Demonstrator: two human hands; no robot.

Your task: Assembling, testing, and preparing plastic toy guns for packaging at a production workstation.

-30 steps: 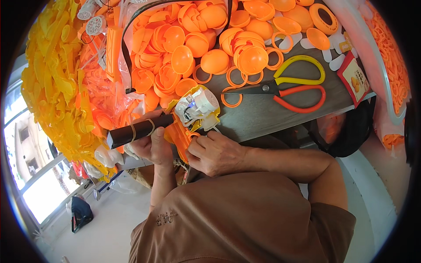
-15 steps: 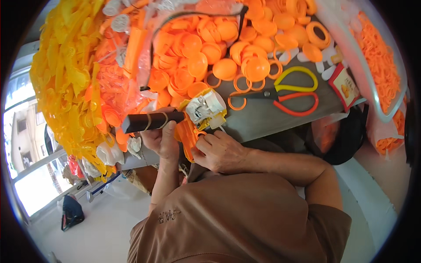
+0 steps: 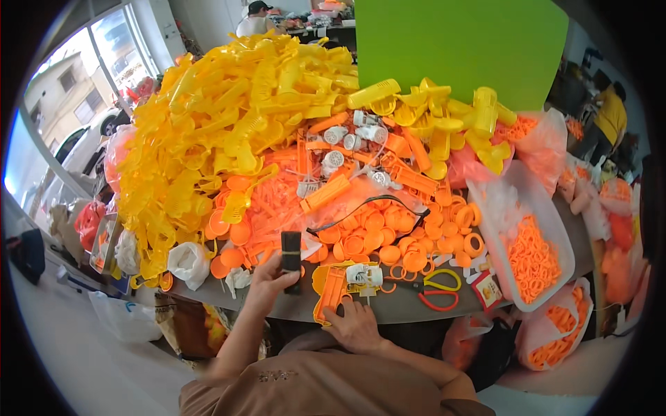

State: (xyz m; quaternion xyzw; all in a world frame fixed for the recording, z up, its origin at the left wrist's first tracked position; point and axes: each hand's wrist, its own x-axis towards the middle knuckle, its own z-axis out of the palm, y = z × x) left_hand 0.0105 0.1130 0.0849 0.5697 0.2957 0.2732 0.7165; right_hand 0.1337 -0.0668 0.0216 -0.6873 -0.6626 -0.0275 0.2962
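Note:
My left hand (image 3: 266, 286) is closed round a dark, oblong block (image 3: 291, 251) with a thin band about it, held upright over the table edge. Just right of it lies a yellow plastic half-shell (image 3: 320, 276) with a long orange piece (image 3: 332, 288) set in it. A white, round-ended unit (image 3: 365, 275) sits at the shell's far right end. My right hand (image 3: 357, 326) rests against the near end of the orange piece, fingers bent onto it. Whether those fingertips pinch a small part is hidden.
Scissors (image 3: 440, 290) with yellow and red handles lie to the right. Orange discs and rings (image 3: 374, 232) cover the middle, before a tall heap of yellow shells (image 3: 243, 118). A clear bin (image 3: 563, 267) of orange rings stands right. Two other people (image 3: 258, 22) are far behind.
The view has tilted up, showing more of the heap and room. My left hand has turned the dark block from lying level to upright. My right hand stays at the orange piece.

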